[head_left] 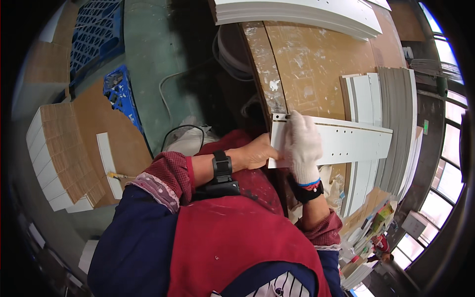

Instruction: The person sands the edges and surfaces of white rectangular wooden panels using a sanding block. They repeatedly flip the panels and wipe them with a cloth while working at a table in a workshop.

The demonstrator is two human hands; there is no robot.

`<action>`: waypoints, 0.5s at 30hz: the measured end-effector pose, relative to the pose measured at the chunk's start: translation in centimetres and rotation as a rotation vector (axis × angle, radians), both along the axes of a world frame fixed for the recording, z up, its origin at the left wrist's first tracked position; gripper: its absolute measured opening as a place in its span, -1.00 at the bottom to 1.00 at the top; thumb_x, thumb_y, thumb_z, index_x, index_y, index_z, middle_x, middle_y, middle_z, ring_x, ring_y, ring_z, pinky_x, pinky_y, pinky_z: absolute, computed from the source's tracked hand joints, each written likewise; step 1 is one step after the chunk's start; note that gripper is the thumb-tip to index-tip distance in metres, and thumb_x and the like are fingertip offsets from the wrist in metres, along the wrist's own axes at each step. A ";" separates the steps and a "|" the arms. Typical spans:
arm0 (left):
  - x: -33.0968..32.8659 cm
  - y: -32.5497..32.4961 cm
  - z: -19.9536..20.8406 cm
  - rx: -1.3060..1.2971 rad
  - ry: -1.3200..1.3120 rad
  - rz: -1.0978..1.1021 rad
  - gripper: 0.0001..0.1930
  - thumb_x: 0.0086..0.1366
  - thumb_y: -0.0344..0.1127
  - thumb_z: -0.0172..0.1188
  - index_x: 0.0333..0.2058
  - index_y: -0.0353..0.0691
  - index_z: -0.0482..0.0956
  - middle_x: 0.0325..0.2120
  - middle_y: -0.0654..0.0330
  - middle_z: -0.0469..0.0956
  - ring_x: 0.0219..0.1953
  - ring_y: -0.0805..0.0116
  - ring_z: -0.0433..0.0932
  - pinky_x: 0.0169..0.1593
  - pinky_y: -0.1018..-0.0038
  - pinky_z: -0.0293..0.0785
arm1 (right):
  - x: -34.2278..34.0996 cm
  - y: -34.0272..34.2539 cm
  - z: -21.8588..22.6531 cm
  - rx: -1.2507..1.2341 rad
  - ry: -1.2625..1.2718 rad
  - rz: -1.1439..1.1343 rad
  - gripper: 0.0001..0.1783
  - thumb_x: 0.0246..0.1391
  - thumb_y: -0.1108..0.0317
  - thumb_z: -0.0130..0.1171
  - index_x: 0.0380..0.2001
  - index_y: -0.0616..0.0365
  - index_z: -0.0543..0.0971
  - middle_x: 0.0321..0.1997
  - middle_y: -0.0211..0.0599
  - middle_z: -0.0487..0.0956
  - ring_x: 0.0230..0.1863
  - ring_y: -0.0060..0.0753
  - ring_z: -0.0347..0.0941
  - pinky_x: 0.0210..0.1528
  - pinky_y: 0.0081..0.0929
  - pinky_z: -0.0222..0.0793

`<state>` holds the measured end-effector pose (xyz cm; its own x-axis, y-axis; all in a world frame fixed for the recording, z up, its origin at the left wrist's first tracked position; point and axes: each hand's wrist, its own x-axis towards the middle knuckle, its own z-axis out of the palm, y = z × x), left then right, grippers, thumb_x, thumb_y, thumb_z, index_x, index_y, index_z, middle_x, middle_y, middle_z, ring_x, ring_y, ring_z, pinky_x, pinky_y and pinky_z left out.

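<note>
A long white board [346,141] with small drilled holes lies across a paint-spattered brown workbench [311,64]. My left hand [257,152] is bare and grips the board's near end at its edge. My right hand [303,146], in a white knit glove, lies flat on top of that same end, fingers together and pointing away from me. Black bands sit on both wrists. A red apron and dark blue sleeves fill the lower part of the view.
More white and grey boards [396,109] lie stacked on the bench to the right, and white panels [297,12] at the far end. On the left are a stack of white-edged boards [54,158], a blue plastic crate [118,91], and cables on the green floor [168,89]. Windows line the right side.
</note>
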<state>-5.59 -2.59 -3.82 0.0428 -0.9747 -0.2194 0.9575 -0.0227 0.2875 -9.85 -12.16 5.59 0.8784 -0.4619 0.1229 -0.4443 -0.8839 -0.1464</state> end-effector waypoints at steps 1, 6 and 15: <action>0.0 0.0 0.2 0.003 0.008 -0.004 -0.54 0.06 -0.61 0.21 -0.02 -0.26 0.40 -0.12 0.21 0.49 -0.11 0.38 0.50 -0.08 0.41 0.48 | 0.4 0.6 0.2 -0.002 0.021 0.042 -0.69 -0.08 0.42 0.05 -0.17 0.07 0.47 -0.37 -0.22 0.46 -0.39 -0.12 0.42 -0.39 -0.30 0.35; 0.3 0.5 -0.3 -0.122 0.390 -0.003 -0.59 0.15 -0.49 0.17 0.00 -0.22 0.35 -0.08 0.19 0.45 -0.05 0.39 0.44 -0.04 0.40 0.46 | 1.5 2.1 0.5 0.149 0.147 0.317 -0.74 -0.06 0.37 0.01 -0.22 0.01 0.46 -0.39 -0.27 0.47 -0.37 -0.19 0.43 -0.38 -0.30 0.35; 0.2 0.2 0.7 0.058 0.147 0.028 -0.66 0.18 -0.47 0.16 -0.05 -0.28 0.39 -0.14 0.19 0.48 -0.12 0.39 0.48 -0.09 0.41 0.48 | 1.3 1.5 0.5 0.085 0.079 0.235 -0.77 -0.12 0.40 0.04 -0.29 0.10 0.45 -0.45 -0.26 0.41 -0.37 -0.17 0.39 -0.38 -0.27 0.32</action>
